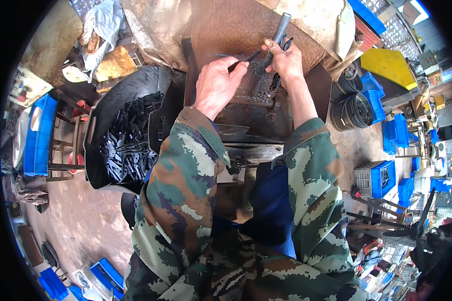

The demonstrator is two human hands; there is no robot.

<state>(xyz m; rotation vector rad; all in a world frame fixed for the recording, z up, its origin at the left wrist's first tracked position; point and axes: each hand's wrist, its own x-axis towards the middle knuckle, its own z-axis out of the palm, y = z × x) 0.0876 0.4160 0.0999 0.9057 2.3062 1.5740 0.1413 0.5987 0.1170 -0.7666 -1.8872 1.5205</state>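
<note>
From lower-centre camouflage sleeves, pinches dark strip in left grip, dark pieces in right grip, upper centre. Seems mid-separation; calls for steadiness.

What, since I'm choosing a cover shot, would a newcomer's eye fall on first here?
Probably the camouflage sleeves, which fill the lower middle and lead up to the left hand and right hand, with a grey rod jutting up beyond the right one. Next, at left, comes a black tub heaped with dark, narrow pieces. A bright yellow panel also stands out at upper right.
</note>
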